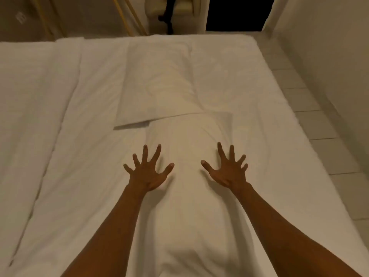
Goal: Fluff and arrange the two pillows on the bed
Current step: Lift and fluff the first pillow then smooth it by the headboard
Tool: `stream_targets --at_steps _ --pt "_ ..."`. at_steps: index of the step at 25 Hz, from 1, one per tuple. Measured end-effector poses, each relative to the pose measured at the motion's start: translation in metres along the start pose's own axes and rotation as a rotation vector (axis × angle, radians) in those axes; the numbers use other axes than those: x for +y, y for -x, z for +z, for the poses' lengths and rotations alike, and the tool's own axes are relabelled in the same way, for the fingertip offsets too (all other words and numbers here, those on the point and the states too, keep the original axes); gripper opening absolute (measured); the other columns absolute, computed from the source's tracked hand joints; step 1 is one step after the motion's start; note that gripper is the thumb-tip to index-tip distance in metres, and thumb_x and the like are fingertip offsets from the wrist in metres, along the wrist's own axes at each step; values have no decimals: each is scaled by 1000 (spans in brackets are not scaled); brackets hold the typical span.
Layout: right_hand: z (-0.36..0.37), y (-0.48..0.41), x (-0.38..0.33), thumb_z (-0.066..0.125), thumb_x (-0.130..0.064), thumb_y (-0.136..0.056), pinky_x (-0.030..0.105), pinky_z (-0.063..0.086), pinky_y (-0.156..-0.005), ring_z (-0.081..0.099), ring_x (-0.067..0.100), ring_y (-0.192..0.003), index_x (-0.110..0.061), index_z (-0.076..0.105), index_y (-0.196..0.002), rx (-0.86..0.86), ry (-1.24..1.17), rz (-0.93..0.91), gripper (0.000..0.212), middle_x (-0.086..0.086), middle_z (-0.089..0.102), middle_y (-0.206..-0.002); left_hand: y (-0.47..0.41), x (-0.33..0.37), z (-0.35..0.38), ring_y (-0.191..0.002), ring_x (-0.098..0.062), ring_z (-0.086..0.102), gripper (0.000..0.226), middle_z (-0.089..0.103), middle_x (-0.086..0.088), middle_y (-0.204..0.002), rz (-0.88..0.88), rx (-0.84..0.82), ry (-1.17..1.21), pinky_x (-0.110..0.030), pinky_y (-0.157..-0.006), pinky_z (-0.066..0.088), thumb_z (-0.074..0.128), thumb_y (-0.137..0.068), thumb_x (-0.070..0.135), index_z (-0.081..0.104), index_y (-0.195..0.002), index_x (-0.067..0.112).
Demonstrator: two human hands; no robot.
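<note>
Two white pillows lie end to end on the white bed (259,120). The far pillow (159,82) stretches toward the bed's far edge, and its near corner overlaps the near pillow (189,140). The near pillow runs down the middle of the view between my forearms. My left hand (148,169) is over the near pillow's left side, fingers spread wide, palm down. My right hand (226,168) hovers or rests on its right side, fingers also spread. Neither hand holds anything.
A folded white duvet (40,116) covers the left half of the bed, with a seam running down it. A tiled floor (327,136) and a pale wall (329,47) lie to the right. Beyond the far edge are a dark opening (235,13) and cream furniture (185,7).
</note>
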State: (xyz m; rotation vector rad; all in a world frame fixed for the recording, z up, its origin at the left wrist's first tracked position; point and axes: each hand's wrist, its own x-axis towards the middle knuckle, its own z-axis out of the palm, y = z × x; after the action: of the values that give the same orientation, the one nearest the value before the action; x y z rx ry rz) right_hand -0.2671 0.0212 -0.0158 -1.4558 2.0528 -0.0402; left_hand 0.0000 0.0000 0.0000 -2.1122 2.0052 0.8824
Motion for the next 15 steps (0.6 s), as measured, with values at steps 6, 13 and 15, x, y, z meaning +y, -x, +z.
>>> stream_targets --at_steps 6,13,15 --pt "95 -31 35 48 -104 -55 73 9 -117 -3 55 -151 -69 -20 -143 137 -210 31 117 -1 -14 -171 -56 -28 108 -152 -45 1 103 -19 9 -166 -76 51 289 -78 -110 13 41 -63 98 -21 -140 68" --pt "116 -39 38 56 -90 -69 69 30 -114 14 51 -151 -60 -16 -151 171 -201 -65 113 0 -13 -170 -71 -26 146 -142 -45 30 102 -2 1 -168 -57 235 305 -72 -104 28 40 -65 97 -15 -144 64" --pt "119 -37 32 55 -76 -84 67 33 -113 17 51 -149 -49 -14 -156 177 -112 -87 104 6 -14 -170 -67 -18 151 -138 -45 35 88 -4 -3 -168 -37 254 192 -66 -103 32 38 -82 82 -12 -149 56"
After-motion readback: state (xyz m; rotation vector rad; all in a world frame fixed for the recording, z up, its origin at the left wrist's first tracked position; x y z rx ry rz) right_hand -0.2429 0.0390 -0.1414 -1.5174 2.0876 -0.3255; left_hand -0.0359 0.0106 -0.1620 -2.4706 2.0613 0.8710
